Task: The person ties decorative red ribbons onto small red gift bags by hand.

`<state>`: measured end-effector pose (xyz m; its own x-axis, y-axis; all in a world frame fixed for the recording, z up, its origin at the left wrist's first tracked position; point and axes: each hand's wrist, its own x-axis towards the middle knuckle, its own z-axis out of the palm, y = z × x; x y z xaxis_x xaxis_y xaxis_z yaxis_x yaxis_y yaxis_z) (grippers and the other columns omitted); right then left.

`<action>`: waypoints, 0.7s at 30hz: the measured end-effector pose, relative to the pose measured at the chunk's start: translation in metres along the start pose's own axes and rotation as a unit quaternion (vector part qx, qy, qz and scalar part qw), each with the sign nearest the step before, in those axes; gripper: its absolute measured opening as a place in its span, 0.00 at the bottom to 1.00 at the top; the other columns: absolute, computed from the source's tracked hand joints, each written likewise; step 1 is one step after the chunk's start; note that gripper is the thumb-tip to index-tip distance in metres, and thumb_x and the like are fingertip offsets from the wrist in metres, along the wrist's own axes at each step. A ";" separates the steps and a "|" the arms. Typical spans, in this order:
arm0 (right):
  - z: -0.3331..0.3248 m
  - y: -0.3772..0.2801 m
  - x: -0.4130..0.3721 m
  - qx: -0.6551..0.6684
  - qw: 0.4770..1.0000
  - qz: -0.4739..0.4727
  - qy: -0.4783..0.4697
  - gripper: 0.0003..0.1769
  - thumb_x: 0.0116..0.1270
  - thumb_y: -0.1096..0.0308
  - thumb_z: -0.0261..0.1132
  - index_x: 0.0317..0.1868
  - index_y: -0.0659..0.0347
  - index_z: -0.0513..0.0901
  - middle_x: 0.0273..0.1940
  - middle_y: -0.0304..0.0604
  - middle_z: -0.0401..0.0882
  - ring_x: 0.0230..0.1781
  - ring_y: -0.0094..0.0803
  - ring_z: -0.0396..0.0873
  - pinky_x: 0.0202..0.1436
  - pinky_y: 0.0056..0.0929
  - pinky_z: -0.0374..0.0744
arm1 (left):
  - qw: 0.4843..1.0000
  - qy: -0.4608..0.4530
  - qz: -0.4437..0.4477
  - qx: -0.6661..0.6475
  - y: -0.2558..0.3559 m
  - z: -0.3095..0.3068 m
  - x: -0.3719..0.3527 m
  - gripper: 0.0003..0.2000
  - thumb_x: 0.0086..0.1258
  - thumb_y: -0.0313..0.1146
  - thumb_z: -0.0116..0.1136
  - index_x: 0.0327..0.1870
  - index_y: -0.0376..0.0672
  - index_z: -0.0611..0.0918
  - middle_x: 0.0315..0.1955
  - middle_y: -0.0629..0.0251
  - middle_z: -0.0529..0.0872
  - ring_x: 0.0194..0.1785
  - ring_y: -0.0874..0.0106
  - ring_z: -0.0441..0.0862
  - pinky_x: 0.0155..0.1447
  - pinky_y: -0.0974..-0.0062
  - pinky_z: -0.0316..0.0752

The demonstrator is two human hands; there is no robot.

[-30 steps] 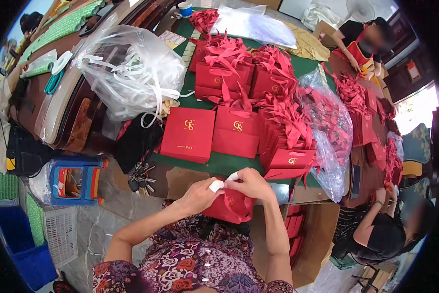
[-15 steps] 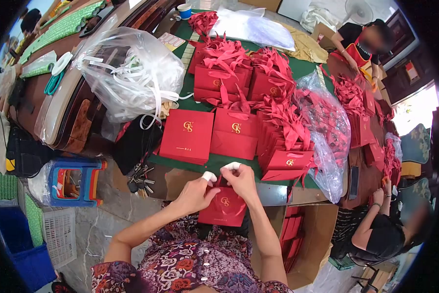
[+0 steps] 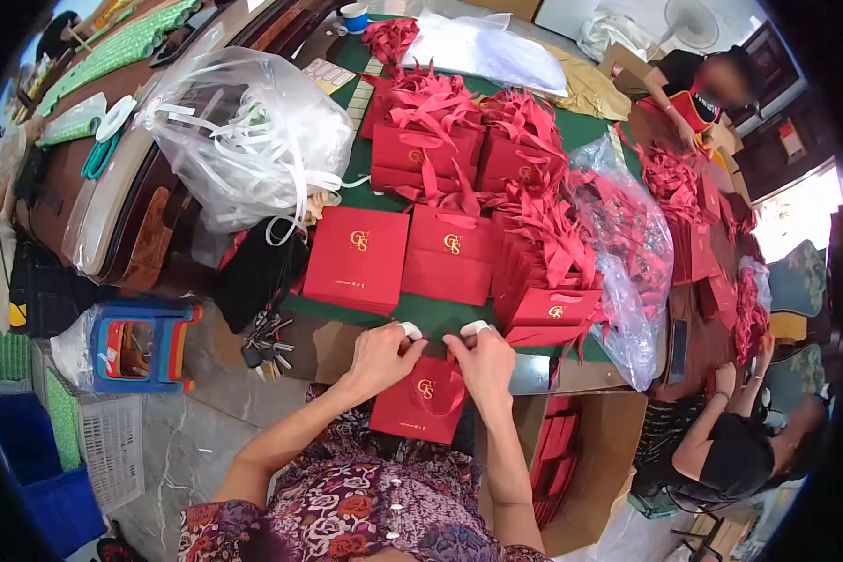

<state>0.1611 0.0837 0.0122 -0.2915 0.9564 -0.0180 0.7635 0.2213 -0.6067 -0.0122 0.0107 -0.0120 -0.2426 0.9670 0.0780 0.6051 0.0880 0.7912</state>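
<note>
A red paper bag with a gold logo hangs in front of my body at the table's front edge. My left hand pinches at its top left corner, a white wrap on one finger. At the top right, my right hand is closed on the bag's edge or ribbon, also with a white-wrapped finger. Just beyond my hands lie a stack of flat red bags and another red bag. Upright bags with red ribbons stand to the right.
More ribboned bags stand farther back. A clear bag of white ribbon is at left, a plastic bag of red ribbon at right. Keys hang at the edge. An open carton is below right. Two people sit at right.
My hands have moved apart, and the red bag has shifted slightly left and down. The co-workers' hands at the right have moved.
</note>
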 end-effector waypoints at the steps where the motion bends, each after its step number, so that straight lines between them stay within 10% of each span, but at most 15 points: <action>1: 0.006 0.002 0.001 -0.012 1.000 -0.027 0.004 0.12 0.61 0.64 0.75 0.35 0.66 0.85 0.30 0.52 0.84 0.29 0.43 0.85 0.35 0.39 0.80 | 1.000 0.000 0.000 0.001 0.002 -0.001 0.000 0.08 0.64 0.36 0.69 0.34 0.41 0.87 0.18 0.60 0.82 0.25 0.60 0.83 0.32 0.64 0.76; 7: 0.005 0.005 -0.001 0.120 0.992 0.005 -0.041 0.09 0.66 0.68 0.71 0.39 0.65 0.84 0.34 0.47 0.84 0.32 0.39 0.85 0.39 0.36 0.81 | 1.000 -0.006 0.008 -0.015 0.011 -0.003 0.002 0.08 0.62 0.35 0.70 0.35 0.41 0.89 0.25 0.60 0.81 0.29 0.61 0.83 0.35 0.63 0.75; 9: 0.006 0.007 -0.006 0.348 0.935 0.042 -0.063 0.09 0.69 0.69 0.69 0.45 0.66 0.86 0.37 0.42 0.87 0.35 0.27 0.85 0.41 0.28 0.81 | 0.999 -0.010 0.028 -0.021 0.012 -0.002 0.002 0.07 0.61 0.35 0.71 0.35 0.42 0.90 0.24 0.61 0.81 0.32 0.60 0.80 0.37 0.63 0.74; 21: -0.002 0.010 -0.006 0.370 0.918 0.010 -0.145 0.09 0.71 0.74 0.65 0.49 0.66 0.87 0.37 0.36 0.86 0.36 0.18 0.80 0.41 0.20 0.78 | 0.998 -0.029 0.056 -0.003 0.017 -0.001 0.003 0.06 0.61 0.34 0.72 0.34 0.42 0.90 0.32 0.60 0.83 0.38 0.59 0.78 0.42 0.63 0.74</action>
<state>0.1715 0.0802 0.0074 -0.5045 0.8442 -0.1813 0.2023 -0.0886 -0.9753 -0.0031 0.0153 0.0025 -0.1285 0.9831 0.1308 0.6217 -0.0229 0.7829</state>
